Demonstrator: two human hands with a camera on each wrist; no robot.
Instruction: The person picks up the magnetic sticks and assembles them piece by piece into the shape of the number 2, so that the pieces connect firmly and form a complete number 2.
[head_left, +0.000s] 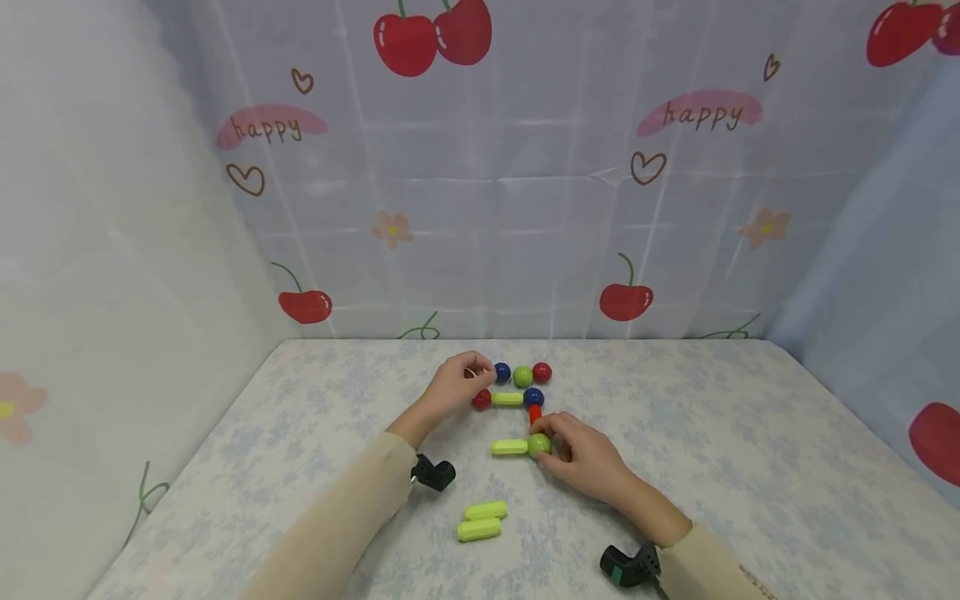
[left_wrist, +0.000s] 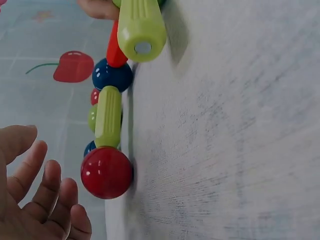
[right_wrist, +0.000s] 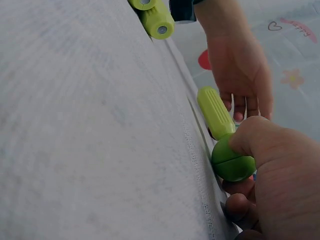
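Observation:
My right hand (head_left: pixel 585 454) pinches a green ball (head_left: pixel 538 445) between thumb and fingers. A yellow-green magnetic rod (head_left: pixel 510 447) sticks out to its left, and a red rod (head_left: pixel 535 414) runs from it up to a blue ball (head_left: pixel 533 397). Another yellow-green rod (left_wrist: pixel 108 116) links that blue ball to a red ball (left_wrist: pixel 106 172). My left hand (head_left: pixel 454 383) hovers beside this red ball, its fingers loosely bent and holding nothing. In the right wrist view the thumb presses the green ball (right_wrist: pixel 232 159); the fingers beneath are partly hidden.
Behind the linked pieces, a loose blue ball (head_left: pixel 502 372), green ball (head_left: pixel 522 377) and red ball (head_left: pixel 542 372) stand in a row. Two yellow-green rods (head_left: pixel 479 529) lie side by side nearer the front. A printed curtain (head_left: pixel 510 250) hangs behind the table (head_left: pixel 322 433).

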